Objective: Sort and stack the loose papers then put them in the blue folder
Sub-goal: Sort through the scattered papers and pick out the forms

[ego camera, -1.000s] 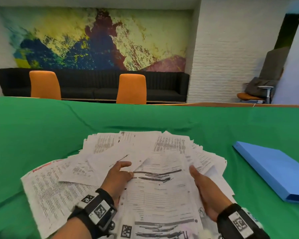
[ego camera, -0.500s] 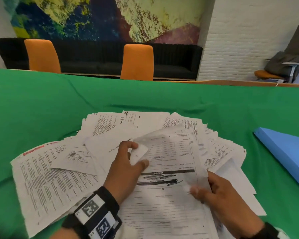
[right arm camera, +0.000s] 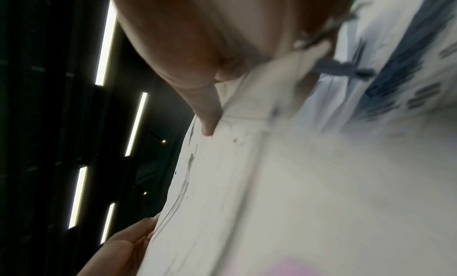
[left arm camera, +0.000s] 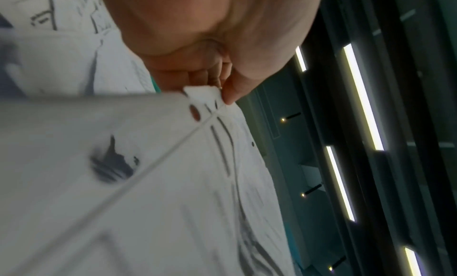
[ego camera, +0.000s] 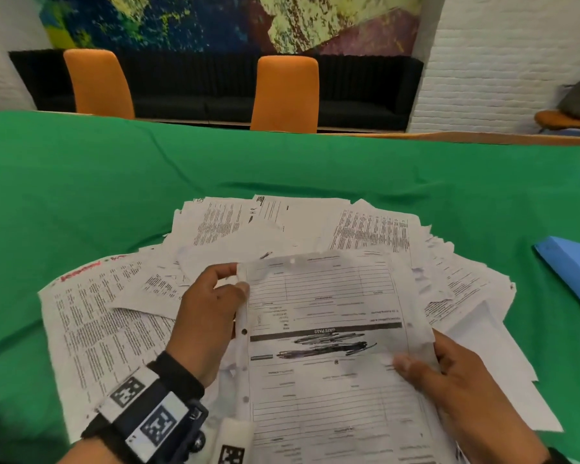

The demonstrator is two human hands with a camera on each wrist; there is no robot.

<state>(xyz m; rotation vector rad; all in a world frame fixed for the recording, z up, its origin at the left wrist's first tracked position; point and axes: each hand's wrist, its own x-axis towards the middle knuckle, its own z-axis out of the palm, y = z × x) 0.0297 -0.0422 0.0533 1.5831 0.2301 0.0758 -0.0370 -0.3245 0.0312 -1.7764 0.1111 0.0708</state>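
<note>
Lifting off the loose papers (ego camera: 215, 229) near the table's front edge, a form sheet (ego camera: 329, 316) with black scribbles is pinched at its far left corner by the left hand (ego camera: 208, 313) and gripped at its right edge by the right hand (ego camera: 456, 390); a second ago both hands lay flat on the pile. The blue folder (ego camera: 573, 266) lies closed toward the right edge of the green table (ego camera: 81, 182), well apart from the pile and now further out of view.
</note>
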